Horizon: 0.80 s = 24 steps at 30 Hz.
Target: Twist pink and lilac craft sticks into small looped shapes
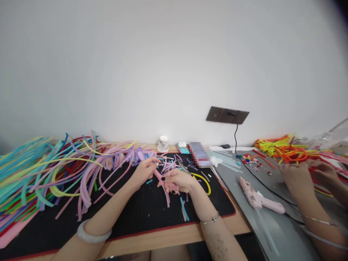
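Note:
A pink bundle of pipe cleaners (166,195) is between my two hands, above the black mat (136,217). The fingers of my left hand (145,169) pinch its upper left end. My right hand (178,181) curls round its lower part, thumb on top, and loose pink ends hang below. Just behind my hands lie short purple and pink pipe cleaner pieces (170,165). Scissors with yellow handles (205,183) rest beyond my right hand. A few blue and pink offcuts (185,209) lie in front of it.
Long pastel pipe cleaners (65,166) are heaped at left. A white cup (163,144) stands by the wall. To the right, a pink glue gun (261,201) with a black cable lies on a grey mat (272,232). Another person's hands (299,177) work near orange and yellow pipe cleaners (288,149).

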Available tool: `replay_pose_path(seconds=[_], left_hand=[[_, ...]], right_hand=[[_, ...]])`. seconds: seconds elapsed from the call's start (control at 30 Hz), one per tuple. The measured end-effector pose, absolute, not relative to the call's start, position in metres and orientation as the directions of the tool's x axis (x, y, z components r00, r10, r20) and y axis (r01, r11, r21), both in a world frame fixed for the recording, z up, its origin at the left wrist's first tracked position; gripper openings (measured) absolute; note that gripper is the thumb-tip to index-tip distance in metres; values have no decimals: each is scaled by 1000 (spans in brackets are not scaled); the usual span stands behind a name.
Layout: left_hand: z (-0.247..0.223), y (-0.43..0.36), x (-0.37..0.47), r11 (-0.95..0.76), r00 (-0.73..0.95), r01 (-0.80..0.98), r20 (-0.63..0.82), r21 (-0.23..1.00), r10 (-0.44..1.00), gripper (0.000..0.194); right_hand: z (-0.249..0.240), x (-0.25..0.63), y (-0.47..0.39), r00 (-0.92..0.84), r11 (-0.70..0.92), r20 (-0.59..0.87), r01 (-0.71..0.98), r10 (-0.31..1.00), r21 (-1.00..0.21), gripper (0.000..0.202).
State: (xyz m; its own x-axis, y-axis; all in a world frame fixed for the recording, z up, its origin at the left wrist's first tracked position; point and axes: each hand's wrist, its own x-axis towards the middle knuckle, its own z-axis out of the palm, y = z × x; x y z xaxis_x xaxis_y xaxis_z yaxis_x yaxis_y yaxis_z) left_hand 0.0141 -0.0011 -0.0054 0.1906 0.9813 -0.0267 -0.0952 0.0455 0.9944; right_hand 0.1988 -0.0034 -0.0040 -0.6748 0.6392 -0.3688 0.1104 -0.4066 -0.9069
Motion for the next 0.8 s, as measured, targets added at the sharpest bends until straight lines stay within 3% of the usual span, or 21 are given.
replay_pose_path(seconds=[0.27, 0.5, 0.63, 0.8], left_hand=[[-8, 2, 10, -139, 156, 42, 131, 989, 979, 12], [-6, 1, 9, -101, 163, -58, 110, 993, 980, 12], [-1, 0, 8, -87, 123, -99, 99, 991, 987, 14], [2, 1, 5, -97, 68, -121, 105, 988, 992, 15]], right_hand=[[0, 194, -10, -753, -397, -364, 149, 549, -906, 32], [2, 193, -12, -747, -364, -333, 130, 575, -922, 25], [7, 195, -13, -787, -396, -330, 118, 522, -910, 33], [8, 196, -14, -768, -388, -296, 68, 568, -919, 47]])
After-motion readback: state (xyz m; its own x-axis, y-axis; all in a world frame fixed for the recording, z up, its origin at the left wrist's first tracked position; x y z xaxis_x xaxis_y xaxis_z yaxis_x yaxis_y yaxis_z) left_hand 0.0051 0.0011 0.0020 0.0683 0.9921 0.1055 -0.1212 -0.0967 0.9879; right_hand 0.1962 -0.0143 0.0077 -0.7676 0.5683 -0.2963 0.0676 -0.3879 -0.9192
